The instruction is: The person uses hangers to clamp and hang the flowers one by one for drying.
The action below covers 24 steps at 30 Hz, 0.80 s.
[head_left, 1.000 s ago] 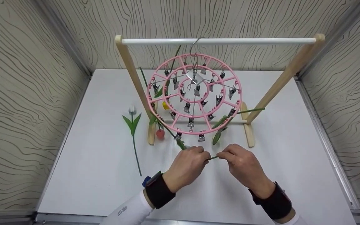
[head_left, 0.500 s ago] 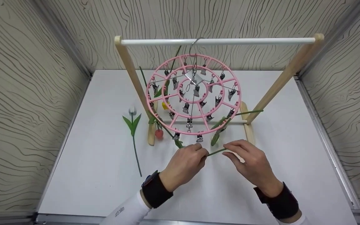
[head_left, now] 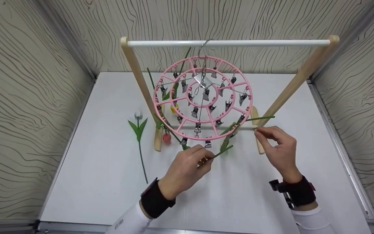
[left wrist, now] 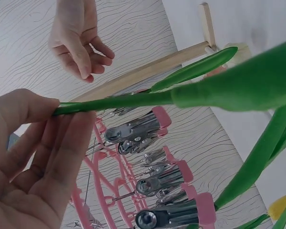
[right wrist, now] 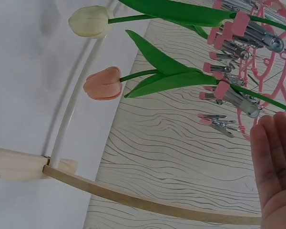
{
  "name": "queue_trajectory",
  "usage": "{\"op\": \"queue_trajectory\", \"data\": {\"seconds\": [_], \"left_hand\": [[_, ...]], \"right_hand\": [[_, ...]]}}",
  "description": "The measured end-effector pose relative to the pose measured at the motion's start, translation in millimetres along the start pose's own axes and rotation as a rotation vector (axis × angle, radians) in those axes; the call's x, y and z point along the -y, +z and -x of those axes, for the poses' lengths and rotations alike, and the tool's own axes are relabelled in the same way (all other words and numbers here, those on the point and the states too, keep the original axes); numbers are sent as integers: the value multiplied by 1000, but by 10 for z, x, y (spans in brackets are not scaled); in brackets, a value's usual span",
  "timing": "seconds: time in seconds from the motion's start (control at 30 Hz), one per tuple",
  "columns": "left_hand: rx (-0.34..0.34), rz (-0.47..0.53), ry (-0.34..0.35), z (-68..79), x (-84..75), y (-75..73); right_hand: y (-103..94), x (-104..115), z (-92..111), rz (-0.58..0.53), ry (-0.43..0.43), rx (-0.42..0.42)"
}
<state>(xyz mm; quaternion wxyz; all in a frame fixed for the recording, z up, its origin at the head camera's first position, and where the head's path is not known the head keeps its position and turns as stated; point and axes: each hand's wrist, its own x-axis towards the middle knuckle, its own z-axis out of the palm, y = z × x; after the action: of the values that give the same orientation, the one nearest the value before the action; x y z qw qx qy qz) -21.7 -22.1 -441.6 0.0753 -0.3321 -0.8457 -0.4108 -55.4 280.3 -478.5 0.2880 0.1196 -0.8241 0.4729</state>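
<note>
My left hand (head_left: pixel 187 169) pinches the green stem (head_left: pixel 223 151) of an artificial flower between thumb and fingers, just below the front of a round pink clip hanger (head_left: pixel 203 139). In the left wrist view the stem broadens into a green leaf (left wrist: pixel 243 83) at right; its bloom is out of sight. My right hand (head_left: pixel 279 149) is off to the right, by the stand's right foot, holding nothing, its fingers loosely bent. Peach (right wrist: pixel 103 83) and cream (right wrist: pixel 90 21) tulips hang upside down from hanger clips in the right wrist view.
A wooden stand with a white top bar (head_left: pixel 255 43) carries the hanger. On the table at left lies a white tulip (head_left: pixel 138 128). A red bloom (head_left: pixel 166 138) and a yellow bloom (head_left: pixel 174 108) hang under the hanger's left side. Patterned walls surround the white table.
My right hand has let go of the stem and moved right and away. My left hand keeps its pinch, and the stem's free end now tilts up more.
</note>
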Motion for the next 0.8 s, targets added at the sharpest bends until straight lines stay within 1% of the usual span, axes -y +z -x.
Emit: {"op": "queue_trajectory", "data": {"seconds": [0.13,0.3,0.57,0.7,0.8], "left_hand": [[-63,92,-5,5,-2,-29],[-133,174,-9,20,-4,-42],[-228,249,-25,29,17,-15],[-258,280,-39,26,32,1],[-268,294,-38,24,43,14]], "right_hand": [[71,-104,-128,-42,61,-39],[168,-219,-300,-74,148,-59],[284,-305,-559,-36,196,-24],[334,-349,-660,-27,221,2],[362,-403,-717,-38,241,29]]}}
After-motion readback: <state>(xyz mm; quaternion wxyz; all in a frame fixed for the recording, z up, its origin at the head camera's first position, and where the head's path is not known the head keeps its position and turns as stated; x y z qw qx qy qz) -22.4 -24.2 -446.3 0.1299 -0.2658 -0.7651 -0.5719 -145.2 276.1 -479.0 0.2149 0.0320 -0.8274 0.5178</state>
